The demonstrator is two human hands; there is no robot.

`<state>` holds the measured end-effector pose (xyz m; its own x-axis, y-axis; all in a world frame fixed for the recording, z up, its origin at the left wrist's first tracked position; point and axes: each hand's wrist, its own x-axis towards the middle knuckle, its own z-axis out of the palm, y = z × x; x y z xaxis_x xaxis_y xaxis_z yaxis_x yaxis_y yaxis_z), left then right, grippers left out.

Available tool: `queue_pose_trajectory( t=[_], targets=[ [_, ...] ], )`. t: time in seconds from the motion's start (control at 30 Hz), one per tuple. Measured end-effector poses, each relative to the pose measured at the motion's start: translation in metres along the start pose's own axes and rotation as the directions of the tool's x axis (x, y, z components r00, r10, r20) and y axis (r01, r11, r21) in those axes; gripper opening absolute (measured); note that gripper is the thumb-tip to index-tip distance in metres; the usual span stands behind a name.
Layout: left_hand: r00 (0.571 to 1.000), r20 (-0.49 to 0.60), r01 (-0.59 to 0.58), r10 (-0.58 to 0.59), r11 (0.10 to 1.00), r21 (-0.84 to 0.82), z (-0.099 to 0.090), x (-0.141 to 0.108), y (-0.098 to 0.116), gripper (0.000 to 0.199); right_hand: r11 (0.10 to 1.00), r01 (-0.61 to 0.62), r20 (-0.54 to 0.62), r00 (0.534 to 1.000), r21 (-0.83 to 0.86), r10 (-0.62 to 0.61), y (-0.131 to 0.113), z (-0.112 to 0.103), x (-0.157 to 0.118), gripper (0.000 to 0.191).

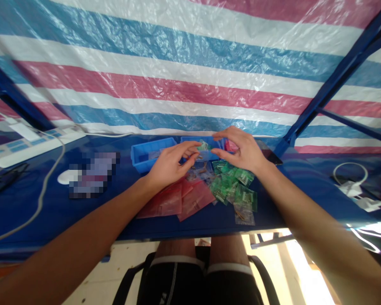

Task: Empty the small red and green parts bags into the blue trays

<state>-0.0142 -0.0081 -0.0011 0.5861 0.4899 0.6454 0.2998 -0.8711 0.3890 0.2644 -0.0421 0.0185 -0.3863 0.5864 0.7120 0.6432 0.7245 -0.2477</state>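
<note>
My left hand [169, 165] is closed in a pinch at the near side of the right blue bin [220, 157]; what lies between thumb and fingertips is too small to make out. My right hand [241, 150] reaches over that bin's right part, thumb and fingers apart, with nothing visible in them. Inside the bin are small green-tinted bags [204, 145] and a pink bag [231, 145]. Below my hands lie red translucent bags [165, 201], clear bags with small metal parts [244, 214] and a pile of green bags [230, 180].
A second blue bin [141, 163] stands to the left, partly behind my left hand. Farther left are a blurred-out object [93, 176], a white round thing [66, 176] and a white cable [46, 186]. A dark flat object [268, 151] lies behind my right wrist. White cabled items [351, 187] sit far right.
</note>
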Motion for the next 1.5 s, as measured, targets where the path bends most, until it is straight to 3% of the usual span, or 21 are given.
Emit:
queue_pose_trajectory(
  t=[0.07,0.23,0.43,0.53,0.67,0.83,0.97,1.17,1.3,1.5],
  targets=[
    [1.0,-0.015,0.016,-0.016,0.999,-0.033,0.001,-0.001,0.0,0.039,0.996,-0.027,0.02,0.999,0.087,0.026,-0.012,0.013,0.0,0.04],
    [0.998,-0.025,0.049,-0.051,0.994,-0.097,0.003,-0.004,-0.007,0.048,0.952,-0.116,0.036,0.993,0.283,0.11,-0.023,0.037,-0.003,0.015],
    [0.988,-0.148,-0.044,0.038,0.998,-0.037,0.003,-0.001,-0.013,0.045,0.875,-0.287,-0.067,0.939,0.389,0.338,-0.02,0.048,-0.002,0.018],
    [0.994,-0.101,-0.044,0.045,0.999,0.007,0.003,-0.001,-0.013,0.041,0.852,-0.313,-0.103,0.916,0.419,0.387,-0.02,0.05,-0.001,0.018],
    [1.0,0.02,-0.015,0.016,0.999,-0.039,0.003,-0.003,-0.012,0.05,0.865,-0.262,-0.094,0.939,0.429,0.331,-0.027,0.051,-0.001,0.016],
    [1.0,0.02,-0.005,0.007,0.998,-0.056,0.002,-0.006,-0.014,0.056,0.93,-0.092,-0.061,0.991,0.355,0.121,-0.037,0.047,0.0,0.014],
    [0.999,0.013,-0.031,0.031,0.999,-0.027,0.001,-0.006,-0.016,0.051,0.962,-0.017,-0.01,1.0,0.273,0.021,-0.037,0.043,0.0,0.017],
    [1.0,0.01,-0.026,0.026,0.999,0.044,0.002,-0.007,-0.021,0.065,0.979,0.032,0.048,0.998,0.199,-0.042,-0.034,0.039,0.0,0.026],
    [1.0,0.002,-0.014,0.014,0.997,0.071,0.002,-0.007,-0.023,0.057,0.983,0.052,0.064,0.996,0.178,-0.065,-0.035,0.037,0.0,0.025],
    [0.997,0.041,0.066,-0.065,0.998,-0.024,0.0,-0.005,-0.016,0.056,0.981,-0.052,-0.038,0.997,0.185,0.06,-0.03,0.045,-0.003,0.038]
  ],
)
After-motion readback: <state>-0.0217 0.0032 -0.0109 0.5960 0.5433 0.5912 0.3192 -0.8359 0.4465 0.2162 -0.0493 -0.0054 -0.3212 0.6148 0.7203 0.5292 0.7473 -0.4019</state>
